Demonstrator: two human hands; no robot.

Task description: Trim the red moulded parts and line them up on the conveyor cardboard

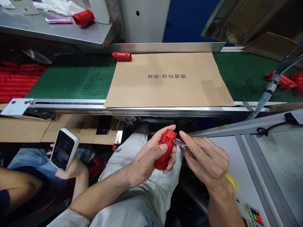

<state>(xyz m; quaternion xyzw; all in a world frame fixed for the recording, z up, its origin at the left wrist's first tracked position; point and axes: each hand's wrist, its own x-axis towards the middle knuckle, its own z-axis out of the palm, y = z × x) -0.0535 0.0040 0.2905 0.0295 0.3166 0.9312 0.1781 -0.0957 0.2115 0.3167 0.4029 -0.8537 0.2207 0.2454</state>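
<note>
The fingers (163, 147) of my left hand (148, 159) are closed tight around a chunky red plastic part (165, 149). The fingers (189, 138) of my right hand (204, 160) are pinched almost shut on a thin, shiny silver strip (183, 145), and its tip is right by the red part. Both hands are over a pale grey trouser leg (132, 176), just in front of the long green belt (75, 78). On the belt lies a big flat brown cardboard sheet (165, 88), with a small red plastic piece (121, 56) at its far corner. More red pieces (21, 80) are piled on the left of the belt. Past the belt, a steel table (54, 31) holds one more red piece (83, 18). Left of my hands and in front of the belt, another person's hand (72, 168) holds a phone in a white case (63, 148).
</note>
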